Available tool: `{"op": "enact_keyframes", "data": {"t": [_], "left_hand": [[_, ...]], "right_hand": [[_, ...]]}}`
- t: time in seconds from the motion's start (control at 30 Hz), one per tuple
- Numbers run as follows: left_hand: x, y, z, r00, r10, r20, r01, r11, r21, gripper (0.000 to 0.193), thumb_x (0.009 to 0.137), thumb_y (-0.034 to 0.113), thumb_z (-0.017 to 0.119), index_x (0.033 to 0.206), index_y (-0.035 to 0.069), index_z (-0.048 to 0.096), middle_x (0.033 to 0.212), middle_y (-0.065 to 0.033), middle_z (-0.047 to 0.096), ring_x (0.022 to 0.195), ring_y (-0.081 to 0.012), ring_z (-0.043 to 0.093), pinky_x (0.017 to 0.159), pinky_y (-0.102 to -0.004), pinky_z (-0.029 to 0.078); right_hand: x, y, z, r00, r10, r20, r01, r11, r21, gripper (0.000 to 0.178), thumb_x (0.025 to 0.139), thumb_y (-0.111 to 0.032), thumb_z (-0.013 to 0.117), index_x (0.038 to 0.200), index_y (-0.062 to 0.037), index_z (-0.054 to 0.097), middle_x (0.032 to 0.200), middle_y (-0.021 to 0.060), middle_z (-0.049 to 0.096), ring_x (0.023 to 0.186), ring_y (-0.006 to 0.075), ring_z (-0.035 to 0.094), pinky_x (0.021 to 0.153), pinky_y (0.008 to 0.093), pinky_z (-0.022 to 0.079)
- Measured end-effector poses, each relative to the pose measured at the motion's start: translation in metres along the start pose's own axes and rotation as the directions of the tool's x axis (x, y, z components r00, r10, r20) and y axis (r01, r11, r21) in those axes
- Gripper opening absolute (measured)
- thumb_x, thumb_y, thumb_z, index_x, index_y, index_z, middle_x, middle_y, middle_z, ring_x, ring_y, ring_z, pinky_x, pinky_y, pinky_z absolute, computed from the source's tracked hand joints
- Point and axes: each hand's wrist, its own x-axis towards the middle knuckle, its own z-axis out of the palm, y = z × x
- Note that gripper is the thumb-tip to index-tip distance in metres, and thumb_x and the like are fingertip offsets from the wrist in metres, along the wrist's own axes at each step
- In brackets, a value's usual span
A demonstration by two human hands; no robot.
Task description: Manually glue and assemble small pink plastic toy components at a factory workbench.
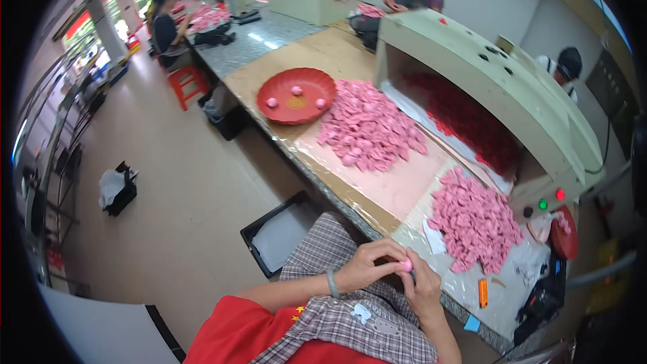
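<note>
Over my lap, at the table's near edge, a small round pink piece (pixel 406 265) is pinched between my two hands. My left hand (pixel 367 266) has a grey-green bangle at the wrist, and its thumb and fingers close on the piece from the left. From the right, my right hand (pixel 424 288) is closed on the same piece. Something small and dark shows by its fingers, too small to name. Nearest on the table is a pile of small pink pieces (pixel 472 226). Farther off lies a larger pile of rounder pink pieces (pixel 369 127).
A red scalloped tray (pixel 268 109) holds three pink balls. A pale arched machine housing (pixel 485 61) covers red pieces, with lit buttons at its end. An orange-handled tool (pixel 483 292) lies near the edge. A black bin (pixel 255 251) stands below. Other people sit at far tables.
</note>
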Motion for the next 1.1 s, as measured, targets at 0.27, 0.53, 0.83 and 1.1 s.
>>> {"op": "enact_keyframes", "data": {"t": [0.27, 0.53, 0.83, 1.1], "left_hand": [[0.006, 0.000, 0.002, 0.999, -0.042, -0.028, 0.043, 0.998, 0.055, 0.013, 0.080, 0.000, 0.075, 0.090, 0.002, 0.067, 0.095, -0.0100, 0.067, 0.088, -0.0200, 0.063, 0.078, -0.0308, 0.051], [0.009, -0.009, 0.006, 0.999, 0.023, -0.023, -0.023, 1.000, 0.006, 0.016, 0.080, 0.000, 0.075, 0.093, 0.003, 0.067, 0.094, -0.0091, 0.067, 0.085, -0.0196, 0.064, 0.075, -0.0291, 0.051], [0.002, -0.008, 0.007, 1.000, 0.002, -0.017, -0.002, 1.000, -0.009, 0.015, 0.081, 0.001, 0.075, 0.093, 0.004, 0.067, 0.094, -0.0092, 0.066, 0.086, -0.0193, 0.063, 0.076, -0.0289, 0.050], [0.003, -0.014, 0.005, 0.997, -0.073, 0.009, 0.074, 0.987, -0.146, 0.015, 0.084, 0.000, 0.072, 0.096, 0.003, 0.065, 0.100, -0.0094, 0.063, 0.091, -0.0174, 0.062, 0.079, -0.0278, 0.051]], "right_hand": [[0.003, 0.009, 0.000, 0.996, -0.058, -0.061, 0.057, 0.998, -0.024, 0.046, 0.081, -0.004, 0.073, 0.123, 0.0069, 0.058, 0.099, 0.0220, 0.069, 0.085, 0.0334, 0.071, 0.073, 0.0375, 0.058], [0.007, 0.015, -0.001, 0.985, -0.119, -0.127, 0.119, 0.993, -0.010, 0.049, 0.077, -0.006, 0.076, 0.122, 0.0067, 0.061, 0.098, 0.0196, 0.071, 0.082, 0.0300, 0.072, 0.069, 0.0341, 0.057], [-0.001, 0.015, 0.001, 0.983, -0.138, -0.121, 0.136, 0.990, -0.027, 0.053, 0.077, -0.008, 0.077, 0.125, 0.0061, 0.058, 0.102, 0.0188, 0.070, 0.087, 0.0288, 0.071, 0.071, 0.0345, 0.058], [0.007, 0.013, -0.002, 0.988, -0.107, -0.113, 0.106, 0.994, -0.020, 0.053, 0.073, -0.009, 0.080, 0.121, 0.0054, 0.061, 0.095, 0.0168, 0.071, 0.079, 0.0283, 0.072, 0.067, 0.0333, 0.058]]}}
